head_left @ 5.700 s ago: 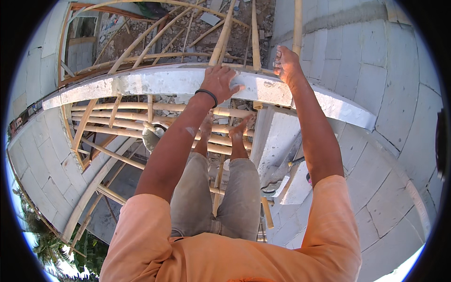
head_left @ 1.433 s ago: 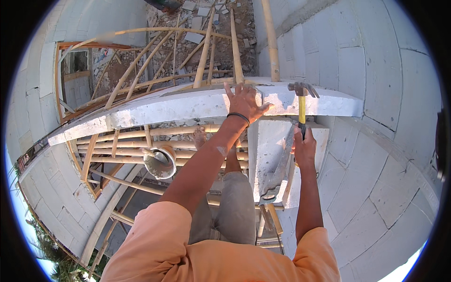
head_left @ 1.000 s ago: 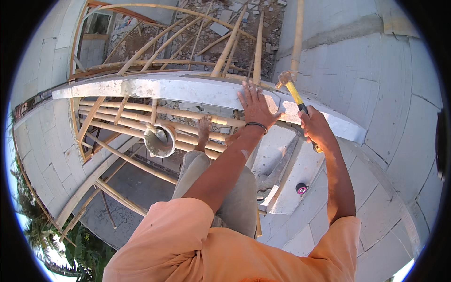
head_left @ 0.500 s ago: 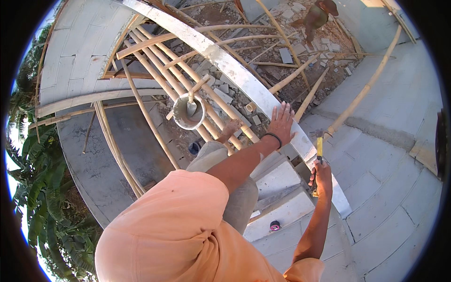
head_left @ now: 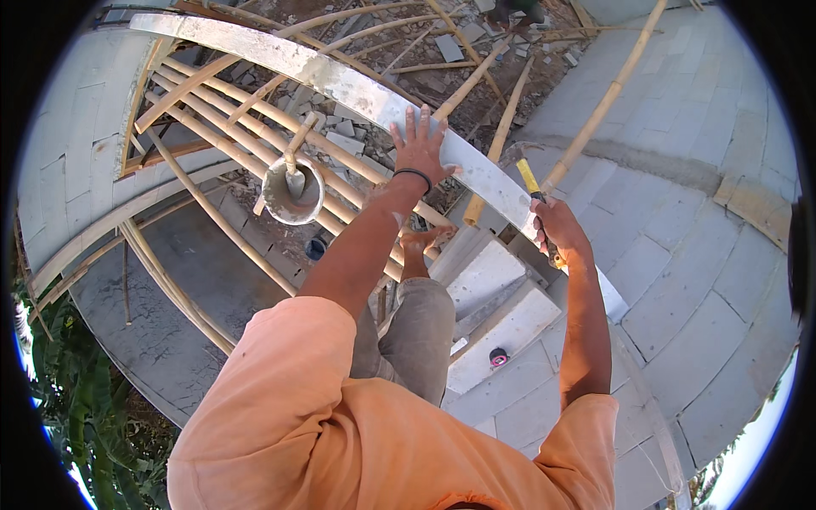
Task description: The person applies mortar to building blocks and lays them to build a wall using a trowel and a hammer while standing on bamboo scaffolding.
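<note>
A long, pale, straight beam (head_left: pixel 357 83) with mortar smears crosses in front of me from the far left to the near right. My left hand (head_left: pixel 418 155) lies flat on it with fingers spread and a dark band at the wrist. In my right hand (head_left: pixel 561 228) is a hammer (head_left: pixel 529 176) with a yellow and black handle, its metal head pointing away from me. That hand is closed around the handle, over the near part of the beam. Left of my left arm, a bucket (head_left: pixel 274 194) of grey mix holds a trowel (head_left: pixel 295 181).
Bamboo poles (head_left: pixel 246 140) run beneath the bucket, above rubble. Light block walls (head_left: pixel 680 246) rise at right. Pale blocks (head_left: pixel 493 276) lie near my knee, with a small round black and pink object (head_left: pixel 498 357) on one. My bare foot (head_left: pixel 427 240) rests by the poles.
The view has shifted, so the beam and bucket appear further left. My left hand still presses the beam, now with the arm more outstretched. The hammer is tilted more to the left.
</note>
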Demonstrator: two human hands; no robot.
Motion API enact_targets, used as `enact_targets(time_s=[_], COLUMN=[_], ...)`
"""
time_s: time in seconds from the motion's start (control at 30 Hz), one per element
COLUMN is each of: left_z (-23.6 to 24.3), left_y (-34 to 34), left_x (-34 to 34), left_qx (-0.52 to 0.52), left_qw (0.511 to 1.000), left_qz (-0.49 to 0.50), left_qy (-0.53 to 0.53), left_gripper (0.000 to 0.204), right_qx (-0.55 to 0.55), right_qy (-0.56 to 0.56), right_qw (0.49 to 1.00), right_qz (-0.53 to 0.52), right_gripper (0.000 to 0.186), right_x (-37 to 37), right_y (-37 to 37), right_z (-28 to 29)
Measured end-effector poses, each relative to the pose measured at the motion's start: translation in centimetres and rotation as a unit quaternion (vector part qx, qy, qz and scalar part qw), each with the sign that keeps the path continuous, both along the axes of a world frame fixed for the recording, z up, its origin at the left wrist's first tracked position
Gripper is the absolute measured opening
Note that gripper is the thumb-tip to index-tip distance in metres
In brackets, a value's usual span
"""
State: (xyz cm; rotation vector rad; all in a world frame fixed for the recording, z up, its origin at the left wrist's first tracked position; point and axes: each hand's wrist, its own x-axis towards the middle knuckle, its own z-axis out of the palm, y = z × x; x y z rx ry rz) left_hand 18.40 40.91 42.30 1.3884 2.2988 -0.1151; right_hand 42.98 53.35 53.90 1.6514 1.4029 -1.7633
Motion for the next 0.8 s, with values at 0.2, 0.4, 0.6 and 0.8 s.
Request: enact_targets(time_s=[0.2, 0.4, 0.6, 0.8], left_z=[0.0, 0.1, 0.2, 0.2], left_y=[-0.2, -0.1, 0.0, 0.0], left_x=[-0.2, -0.2, 0.0, -0.1], left_qx=[0.009, 0.014, 0.012, 0.009], left_qw=[1.0, 1.0, 1.0, 1.0], left_qz=[0.001, 0.01, 0.011, 0.006], left_qy=[-0.003, -0.022, -0.015, -0.011], left_gripper=[0.104, 0.102, 0.101, 0.102], right_qx=[0.022, 0.027, 0.005, 0.032], right_qy=[-0.011, -0.001, 0.007, 0.012], right_qw=[0.999, 1.0, 1.0, 0.999], right_qz=[-0.021, -0.012, -0.005, -0.038], right_gripper=[0.025, 0.026, 0.026, 0.025], right_x=[-0.4, -0.9, -0.3, 0.4], right_y=[-0.5, 0.5, 0.1, -1.3], right_z=[-0.7, 0.1, -0.1, -1.0])
